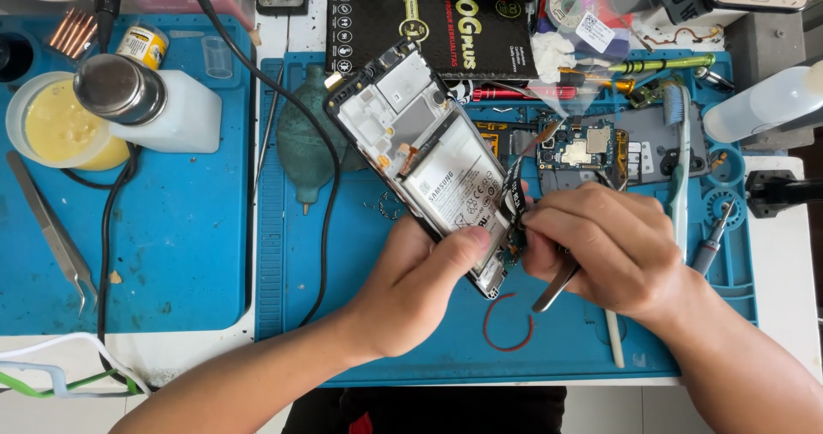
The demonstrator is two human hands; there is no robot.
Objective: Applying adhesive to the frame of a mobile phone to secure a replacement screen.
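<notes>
the opened phone (pixel 429 164), light, stiff-framed and fragile inside, lies tilted over the blue mat (pixel 360 331), left hand (pixel 420 284) fingers gripping its lower edge, right hand (pixel 609 250) fingers pinching tweezers (pixel 555 287) by its thin, delicate flex cable (pixel 514 196).

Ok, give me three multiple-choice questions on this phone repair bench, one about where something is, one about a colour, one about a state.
1. Where do the loose tweezers lie?
A. on the left blue mat
B. inside the phone
C. on the black box

2. What colour is the paste in the round tub?
A. red
B. yellow
C. green

3. In what state is the phone?
A. closed
B. opened, battery exposed
C. wrapped in foil

Answers:
1. A, the tweezers rest on the left blue mat, apart from both hands.
2. B, the tub holds yellow paste.
3. B, the left hand steadies the phone with its battery showing, while the right hand grips a metal tool at its edge.
</notes>
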